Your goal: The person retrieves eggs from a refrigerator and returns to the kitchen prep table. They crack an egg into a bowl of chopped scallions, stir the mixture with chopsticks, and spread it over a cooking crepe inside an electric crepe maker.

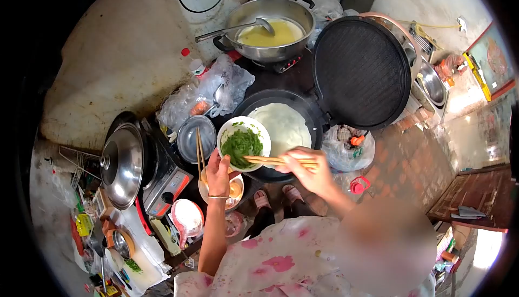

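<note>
A white bowl [222,130] of chopped greens [241,143] is held by its near left rim in my left hand [218,177]. My right hand [308,171] is closed around wooden chopsticks [265,160], whose tips reach into the greens. Behind and to the right of the bowl, a pale round sheet of batter [284,126] lies on the black round griddle [265,96]. The griddle's ridged lid [362,72] stands open at the right. Another pair of chopsticks [199,148] rises beside my left hand.
A steel pot [303,15] of yellow liquid with a ladle [232,28] sits at the back. Left are a metal bowl [195,139], plastic bags [227,80] and a lidded wok [125,162]. A red-rimmed container [187,216] of white powder stands in front; a bag [346,153] hangs right.
</note>
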A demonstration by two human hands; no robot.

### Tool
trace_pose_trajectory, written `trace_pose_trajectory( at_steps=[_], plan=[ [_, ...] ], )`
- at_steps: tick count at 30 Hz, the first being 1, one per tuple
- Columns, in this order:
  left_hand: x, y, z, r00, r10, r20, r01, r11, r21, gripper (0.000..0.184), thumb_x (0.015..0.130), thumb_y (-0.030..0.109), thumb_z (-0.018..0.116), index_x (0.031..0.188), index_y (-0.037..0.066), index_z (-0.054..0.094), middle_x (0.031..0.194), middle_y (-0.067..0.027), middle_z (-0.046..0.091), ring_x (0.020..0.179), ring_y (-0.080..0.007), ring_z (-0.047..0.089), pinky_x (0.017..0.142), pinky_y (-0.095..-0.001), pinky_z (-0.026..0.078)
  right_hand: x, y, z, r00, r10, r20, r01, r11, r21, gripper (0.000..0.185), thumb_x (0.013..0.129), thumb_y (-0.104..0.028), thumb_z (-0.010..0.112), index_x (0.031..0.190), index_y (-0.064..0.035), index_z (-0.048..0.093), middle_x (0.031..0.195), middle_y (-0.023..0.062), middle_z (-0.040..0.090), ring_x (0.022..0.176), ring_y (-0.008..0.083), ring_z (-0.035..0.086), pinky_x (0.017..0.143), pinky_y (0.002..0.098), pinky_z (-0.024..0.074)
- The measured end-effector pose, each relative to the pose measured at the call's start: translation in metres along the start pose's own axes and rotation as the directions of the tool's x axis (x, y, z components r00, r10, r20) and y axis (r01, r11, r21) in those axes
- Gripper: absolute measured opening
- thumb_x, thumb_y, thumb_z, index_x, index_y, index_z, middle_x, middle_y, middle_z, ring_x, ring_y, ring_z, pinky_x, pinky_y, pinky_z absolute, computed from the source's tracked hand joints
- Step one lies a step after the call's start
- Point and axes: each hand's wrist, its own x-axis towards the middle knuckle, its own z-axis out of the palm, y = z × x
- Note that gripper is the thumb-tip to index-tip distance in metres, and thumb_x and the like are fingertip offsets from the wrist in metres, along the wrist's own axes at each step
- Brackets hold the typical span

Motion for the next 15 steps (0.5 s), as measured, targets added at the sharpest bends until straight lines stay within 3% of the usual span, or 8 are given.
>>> trace_pose_trajectory(
  at_steps=[2,4,6,8,10,11,12,15],
  plan=[
    [-0.004,0.002,0.003,1.0,-0.009,0.0,0.009,0.999,0.03,0.04,0.086,0.014,0.048,0.123,0.003,0.04,0.107,-0.0075,0.053,0.088,-0.0186,0.058,0.063,-0.0319,0.056,0.024,0.002,0.006,0.999,0.008,-0.031,-0.006,0.998,0.07,0.019,0.086,-0.012,0.052,0.088,0.0046,0.06,0.076,0.0125,0.064,0.066,0.0148,0.063,0.061,0.0239,0.0519],
    [-0.006,0.004,0.005,0.997,0.076,-0.003,-0.076,0.994,0.083,0.034,0.088,0.02,0.046,0.117,0.003,0.045,0.106,-0.0089,0.055,0.088,-0.0189,0.059,0.061,-0.032,0.056,0.04,0.009,-0.017,0.977,0.106,-0.187,-0.078,0.985,0.152,0.022,0.088,-0.014,0.05,0.091,0.0062,0.059,0.077,0.0135,0.064,0.068,0.0158,0.064,0.063,0.025,0.0523],
    [-0.003,0.009,0.004,0.992,0.123,-0.014,-0.123,0.992,0.007,0.033,0.088,0.019,0.046,0.116,0.003,0.046,0.106,-0.0092,0.055,0.089,-0.0192,0.059,0.062,-0.0326,0.056,0.015,0.009,-0.038,0.977,0.063,-0.202,-0.055,0.998,0.041,0.022,0.088,-0.013,0.05,0.09,0.0065,0.059,0.076,0.0152,0.064,0.07,0.0173,0.064,0.063,0.026,0.0529],
    [0.006,0.002,-0.009,0.997,0.067,0.033,-0.069,0.996,0.057,0.042,0.086,0.017,0.05,0.124,0.004,0.04,0.11,-0.0081,0.053,0.09,-0.0188,0.058,0.063,-0.0322,0.056,-0.009,0.011,-0.011,0.995,0.066,-0.072,-0.058,0.992,0.112,0.014,0.085,-0.006,0.052,0.088,0.0063,0.058,0.078,0.015,0.063,0.072,0.019,0.064,0.062,0.0256,0.0521],
    [0.006,-0.009,-0.009,0.999,0.022,0.04,-0.021,1.0,-0.016,0.042,0.086,0.019,0.051,0.124,0.004,0.041,0.111,-0.0081,0.053,0.09,-0.0182,0.058,0.063,-0.0321,0.056,0.009,-0.009,0.014,0.989,-0.144,0.035,0.145,0.989,-0.008,0.01,0.084,-0.004,0.054,0.086,0.0046,0.058,0.079,0.0112,0.061,0.07,0.017,0.062,0.061,0.0245,0.0502],
    [0.002,-0.008,-0.007,0.998,0.009,0.055,-0.008,1.0,-0.023,0.042,0.086,0.018,0.051,0.124,0.003,0.041,0.11,-0.0081,0.053,0.09,-0.0181,0.058,0.063,-0.0318,0.055,0.023,-0.016,0.013,0.985,-0.165,0.045,0.166,0.986,-0.004,0.01,0.084,-0.006,0.055,0.083,0.0028,0.059,0.079,0.0075,0.059,0.069,0.0132,0.059,0.058,0.0226,0.0472],
    [-0.001,-0.006,-0.003,0.998,-0.001,0.067,0.003,0.999,-0.039,0.042,0.086,0.018,0.051,0.124,0.003,0.041,0.11,-0.0081,0.053,0.089,-0.018,0.058,0.063,-0.0315,0.055,0.04,-0.027,0.0,0.975,-0.197,0.099,0.213,0.957,-0.198,0.013,0.085,-0.008,0.054,0.081,0.0023,0.06,0.075,0.0072,0.06,0.065,0.0107,0.058,0.055,0.021,0.0455],
    [-0.006,0.006,-0.002,0.996,0.029,0.08,-0.026,0.999,-0.034,0.042,0.086,0.018,0.051,0.124,0.003,0.04,0.107,-0.0077,0.054,0.089,-0.0178,0.059,0.063,-0.0311,0.055,0.033,-0.016,-0.039,0.997,-0.066,-0.035,0.059,0.983,-0.175,0.02,0.086,-0.013,0.053,0.079,0.0041,0.06,0.068,0.0079,0.06,0.058,0.01,0.058,0.052,0.0213,0.0458]
  ],
)
